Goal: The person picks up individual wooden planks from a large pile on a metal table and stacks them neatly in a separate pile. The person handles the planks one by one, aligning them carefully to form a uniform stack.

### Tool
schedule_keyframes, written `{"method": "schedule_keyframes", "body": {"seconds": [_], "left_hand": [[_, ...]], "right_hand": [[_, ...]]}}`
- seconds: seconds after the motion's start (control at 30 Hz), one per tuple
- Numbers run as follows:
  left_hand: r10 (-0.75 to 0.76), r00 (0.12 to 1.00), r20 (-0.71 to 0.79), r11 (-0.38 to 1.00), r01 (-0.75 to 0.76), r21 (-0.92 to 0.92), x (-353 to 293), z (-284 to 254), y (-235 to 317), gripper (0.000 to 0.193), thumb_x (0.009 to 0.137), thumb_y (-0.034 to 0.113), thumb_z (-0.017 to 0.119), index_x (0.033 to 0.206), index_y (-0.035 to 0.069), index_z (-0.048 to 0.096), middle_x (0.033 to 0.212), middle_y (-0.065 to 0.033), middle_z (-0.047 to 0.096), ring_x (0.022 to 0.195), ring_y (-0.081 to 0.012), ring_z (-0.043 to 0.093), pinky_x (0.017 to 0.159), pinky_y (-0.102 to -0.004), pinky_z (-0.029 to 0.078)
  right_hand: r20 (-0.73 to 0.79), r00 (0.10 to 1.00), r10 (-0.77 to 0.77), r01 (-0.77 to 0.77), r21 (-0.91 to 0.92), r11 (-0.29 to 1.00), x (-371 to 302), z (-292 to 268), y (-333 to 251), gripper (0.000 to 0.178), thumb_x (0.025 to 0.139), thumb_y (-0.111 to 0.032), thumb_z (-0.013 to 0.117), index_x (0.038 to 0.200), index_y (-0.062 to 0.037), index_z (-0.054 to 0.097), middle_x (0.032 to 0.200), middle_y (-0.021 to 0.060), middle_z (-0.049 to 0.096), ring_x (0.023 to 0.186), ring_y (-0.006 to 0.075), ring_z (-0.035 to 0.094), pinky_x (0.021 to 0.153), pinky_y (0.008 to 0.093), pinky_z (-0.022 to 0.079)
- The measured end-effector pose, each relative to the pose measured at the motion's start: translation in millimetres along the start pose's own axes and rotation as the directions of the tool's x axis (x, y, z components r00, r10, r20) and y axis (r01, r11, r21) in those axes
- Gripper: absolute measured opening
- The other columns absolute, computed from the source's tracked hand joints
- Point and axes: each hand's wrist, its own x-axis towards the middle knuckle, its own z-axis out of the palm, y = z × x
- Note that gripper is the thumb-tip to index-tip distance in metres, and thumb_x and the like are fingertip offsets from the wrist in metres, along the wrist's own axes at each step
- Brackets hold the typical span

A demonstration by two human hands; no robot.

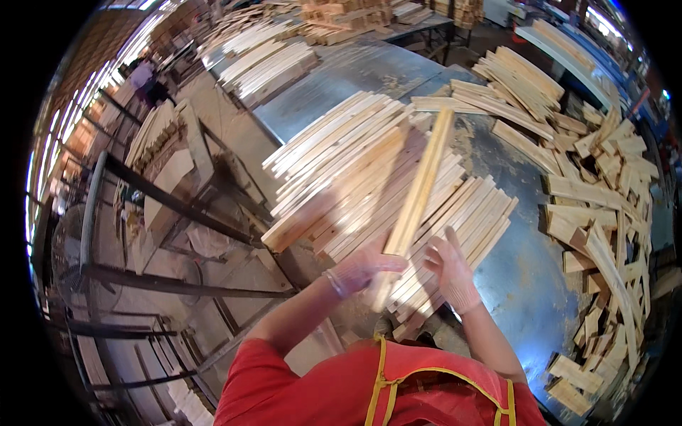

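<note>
From where I stand, the person's left hand [368, 268] has its fingers closed round the lower part of a long wooden strip [420, 188], thumb laid across it. The strip slants up and away from those fingers, leaning a little to the right, and its short lower end, blurred, pokes out below them. Just to the right, the right hand [451, 273] is held with its fingers spread and slightly bent, nothing between them; they sit near the strip, with a gap showing. Whether they brush the wood underneath I can't tell.

Beyond and beneath both sets of fingers lie pale strips [341, 153], side by side in slanting rows, some ends jutting past others. They rest on a blue-grey desk [522, 284], whose bare top shows to the right of the right fingers. Farther right, along that side, a jumbled heap of short offcuts [604, 206] spreads. Well ahead of the left fingers, toward the far end, stands another neat stack of strips [273, 71]. Left of the left fingers runs a dark metal frame [170, 199], and far off beyond it another person [145, 82] is bending. Nearest me, below the fingers, is a red apron [455, 387] edged in yellow.
</note>
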Motion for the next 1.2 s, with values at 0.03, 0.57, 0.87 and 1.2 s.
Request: {"method": "schedule_keyframes", "body": {"seconds": [0.03, 0.57, 0.87, 1.2], "left_hand": [[0.019, 1.000, -0.001, 1.000, -0.019, 0.005, 7.6, 6.8, -3.1, 0.093, 0.084, 0.030, 0.084, 0.158, 0.000, 0.039, 0.131, -0.0135, 0.064, 0.107, -0.0229, 0.068, 0.095, -0.0361, 0.059], [0.474, 0.788, -0.393, 0.532, 0.100, 0.841, -48.8, -223.5, 93.8, 0.061, 0.090, 0.016, 0.069, 0.149, 0.003, 0.058, 0.130, -0.0132, 0.075, 0.114, -0.0240, 0.072, 0.095, -0.0359, 0.058], [0.342, 0.847, -0.406, 0.637, 0.109, 0.763, 40.9, -362.1, 129.2, 0.055, 0.087, 0.011, 0.063, 0.141, 0.004, 0.066, 0.119, -0.0197, 0.076, 0.105, -0.0221, 0.072, 0.098, -0.0328, 0.053], [0.785, 0.587, -0.199, 0.063, 0.244, 0.968, -18.4, -285.7, 49.7, 0.044, 0.093, 0.023, 0.071, 0.134, 0.007, 0.069, 0.137, -0.0199, 0.067, 0.124, -0.0378, 0.066, 0.107, -0.0452, 0.052]], "right_hand": [[0.060, 0.998, 0.026, -0.036, 0.175, 0.984, 19.7, 23.8, 0.7, 0.071, 0.099, -0.032, 0.071, 0.157, -0.0045, 0.039, 0.140, 0.0173, 0.063, 0.125, 0.0311, 0.064, 0.105, 0.0466, 0.055], [-0.087, 0.969, 0.233, -0.233, 0.013, 0.973, 120.3, 175.6, 27.3, 0.052, 0.097, -0.042, 0.073, 0.128, -0.0100, 0.047, 0.089, 0.0090, 0.065, 0.071, 0.0239, 0.065, 0.059, 0.0337, 0.054], [0.195, 0.920, 0.340, -0.250, -0.376, 0.892, 203.5, 167.8, 69.4, 0.039, 0.097, -0.036, 0.073, 0.094, -0.0003, 0.059, 0.081, 0.0127, 0.065, 0.063, 0.0167, 0.059, 0.053, 0.0334, 0.048], [-0.016, 0.999, -0.042, 0.023, -0.630, 0.776, 66.4, -32.8, -24.6, 0.068, 0.103, -0.049, 0.060, 0.151, -0.0013, 0.052, 0.140, 0.0173, 0.066, 0.126, 0.0285, 0.064, 0.113, 0.0393, 0.046]]}}
